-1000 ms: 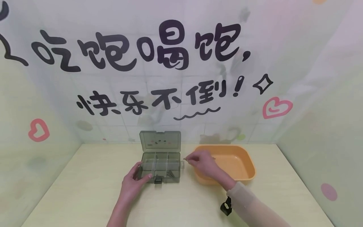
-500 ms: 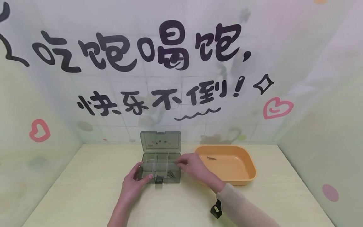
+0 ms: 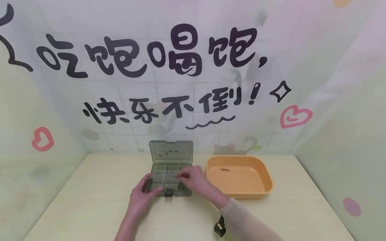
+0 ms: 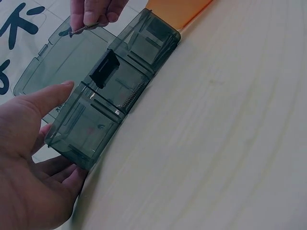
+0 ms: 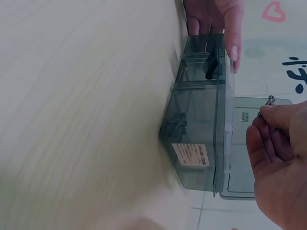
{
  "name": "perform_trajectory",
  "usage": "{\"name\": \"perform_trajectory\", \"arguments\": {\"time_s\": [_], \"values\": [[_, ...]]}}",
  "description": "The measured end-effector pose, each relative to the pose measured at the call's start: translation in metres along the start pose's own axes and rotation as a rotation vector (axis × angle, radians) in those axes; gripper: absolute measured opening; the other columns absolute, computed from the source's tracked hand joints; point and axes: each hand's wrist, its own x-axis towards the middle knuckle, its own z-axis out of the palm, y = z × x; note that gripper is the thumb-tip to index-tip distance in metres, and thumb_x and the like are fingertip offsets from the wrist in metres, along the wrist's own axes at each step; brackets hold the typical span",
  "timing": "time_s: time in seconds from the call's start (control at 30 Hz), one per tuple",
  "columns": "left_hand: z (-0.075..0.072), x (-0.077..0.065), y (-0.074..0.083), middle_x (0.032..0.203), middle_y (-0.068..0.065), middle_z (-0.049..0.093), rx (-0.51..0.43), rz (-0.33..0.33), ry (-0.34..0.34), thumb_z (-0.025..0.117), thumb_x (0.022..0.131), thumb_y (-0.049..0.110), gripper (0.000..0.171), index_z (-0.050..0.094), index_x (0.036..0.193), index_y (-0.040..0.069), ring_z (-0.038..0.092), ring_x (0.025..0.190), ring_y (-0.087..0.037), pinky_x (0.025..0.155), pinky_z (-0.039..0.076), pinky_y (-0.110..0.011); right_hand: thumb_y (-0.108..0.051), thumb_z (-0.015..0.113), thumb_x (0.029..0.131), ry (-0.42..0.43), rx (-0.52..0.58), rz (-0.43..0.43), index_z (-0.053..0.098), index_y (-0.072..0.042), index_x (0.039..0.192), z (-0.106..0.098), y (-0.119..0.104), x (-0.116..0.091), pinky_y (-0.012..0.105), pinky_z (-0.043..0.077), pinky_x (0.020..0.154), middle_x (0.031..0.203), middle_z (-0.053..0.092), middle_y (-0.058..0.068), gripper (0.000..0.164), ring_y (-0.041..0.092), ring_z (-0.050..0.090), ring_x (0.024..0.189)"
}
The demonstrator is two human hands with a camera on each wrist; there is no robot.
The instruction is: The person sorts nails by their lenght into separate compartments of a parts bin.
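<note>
A translucent grey-green compartment box (image 3: 182,193) stands on the table with its lid (image 3: 171,151) raised at the back. My left hand (image 3: 144,191) grips its left end, thumb on the front edge and fingers round the side. Above the compartments, my right hand (image 3: 193,179) pinches a small screw (image 4: 79,30) between thumb and fingertips. In the right wrist view the screw's head (image 5: 271,99) sticks out past the thumb, near the lid. Dark screws (image 5: 174,127) show through the wall of the box's right end, partly hidden by the right hand in the head view.
To the right sits an orange tray (image 3: 247,195) with a few screws (image 3: 225,169) lying in it. A black latch (image 3: 169,192) projects from the box's front. Behind stands a white wall (image 3: 135,140) with black lettering; side walls flank the table.
My right hand has moved left from beside the orange tray to over the box, carrying the screw. The left hand keeps its grip on the box.
</note>
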Motion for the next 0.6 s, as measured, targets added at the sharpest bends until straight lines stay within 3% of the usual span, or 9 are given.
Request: {"name": "perform_trajectory", "arguments": {"time_s": [0.6], "values": [[-0.001, -0.001, -0.001, 0.161, -0.031, 0.028, 0.006, 0.005, -0.008, 0.08, 0.092, 0.028, 0.075, 0.041, 0.154, 0.011, 0.027, 0.148, -0.048, 0.121, 0.03, -0.051, 0.0, 0.069, 0.095, -0.022, 0.037, 0.09, 0.077, -0.004, 0.109, 0.029, -0.008, 0.005, 0.014, 0.055, 0.069, 0.102, 0.075, 0.004, 0.016, 0.002, 0.062, 0.079]]}}
